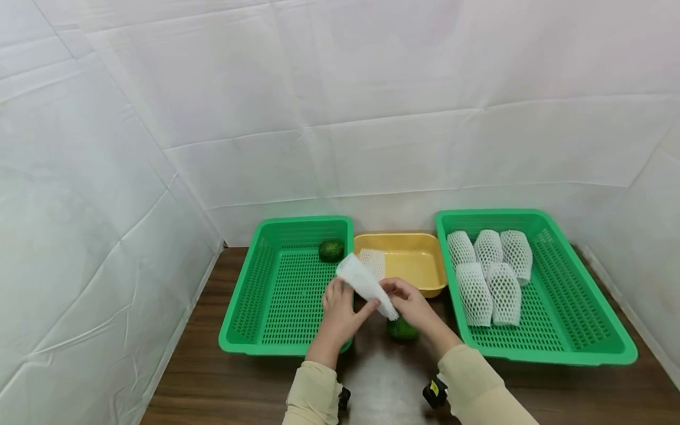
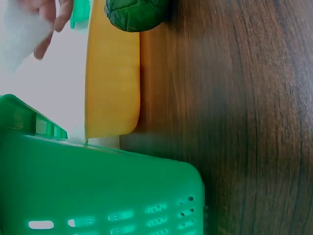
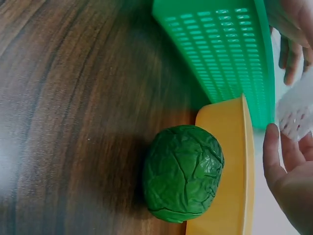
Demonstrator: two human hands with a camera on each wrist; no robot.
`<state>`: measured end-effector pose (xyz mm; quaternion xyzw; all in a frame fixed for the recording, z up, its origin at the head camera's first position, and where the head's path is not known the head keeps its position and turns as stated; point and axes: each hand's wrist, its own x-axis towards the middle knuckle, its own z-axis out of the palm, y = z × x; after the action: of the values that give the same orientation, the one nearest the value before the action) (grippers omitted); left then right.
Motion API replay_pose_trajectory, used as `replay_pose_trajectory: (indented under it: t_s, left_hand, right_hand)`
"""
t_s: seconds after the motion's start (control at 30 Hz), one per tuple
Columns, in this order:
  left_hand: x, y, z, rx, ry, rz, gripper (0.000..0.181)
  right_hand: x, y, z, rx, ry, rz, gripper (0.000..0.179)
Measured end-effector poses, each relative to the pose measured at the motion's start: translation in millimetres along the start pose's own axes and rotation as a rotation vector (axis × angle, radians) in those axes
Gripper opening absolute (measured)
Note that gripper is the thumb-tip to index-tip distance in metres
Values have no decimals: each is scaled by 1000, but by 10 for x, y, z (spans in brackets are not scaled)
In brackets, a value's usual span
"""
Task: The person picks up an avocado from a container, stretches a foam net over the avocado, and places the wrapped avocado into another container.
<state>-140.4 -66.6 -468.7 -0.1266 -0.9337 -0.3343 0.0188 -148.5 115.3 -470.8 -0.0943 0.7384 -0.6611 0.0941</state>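
Above the table, my left hand (image 1: 339,316) holds a white foam net sleeve (image 1: 363,280), its thumb near the lower end. My right hand (image 1: 411,304) pinches that lower edge; the right wrist view has its fingertips at the sleeve's rim (image 3: 296,125). The sleeve is slanted and looks flattened. On the table below the hands sits a dark green, wrinkled, rounded fruit (image 3: 183,174), partly covered by the right hand in the head view. A similar dark green fruit (image 1: 332,251) lies in the left green basket (image 1: 287,348).
Between the baskets stands a yellow tray (image 1: 419,265) with flat net sleeves (image 1: 373,261) at its left. The right green basket (image 1: 574,357) holds several net-wrapped pieces (image 1: 473,295) along its left side. White sheeting (image 1: 319,159) hangs behind and at both sides.
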Motion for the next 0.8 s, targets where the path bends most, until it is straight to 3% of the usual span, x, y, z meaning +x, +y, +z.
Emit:
replay_pose_trajectory:
  t_s: [0.17, 0.27, 0.53, 0.63, 0.7, 0.8]
  left_hand:
    - [0, -8, -18, 41, 28, 106, 56]
    - [-3, -8, -27, 51, 37, 146, 44]
    - [-20, -13, -39, -43, 83, 191, 37]
    - [-31, -2, -54, -54, 109, 218, 36]
    - [-38, 7, -61, -49, 111, 219, 37]
    - [-55, 30, -68, -68, 81, 177, 43]
  right_hand:
    - [-66, -43, 14, 21, -58, 36, 34]
    - [-78, -32, 22, -2, -37, 27, 39]
    - [-119, -2, -189, -28, 317, 103, 34]
    - [-141, -12, -285, -37, 388, 103, 36]
    - [-156, -19, -310, -49, 376, 97, 38]
    - [-178, -32, -285, -10, 286, 92, 39]
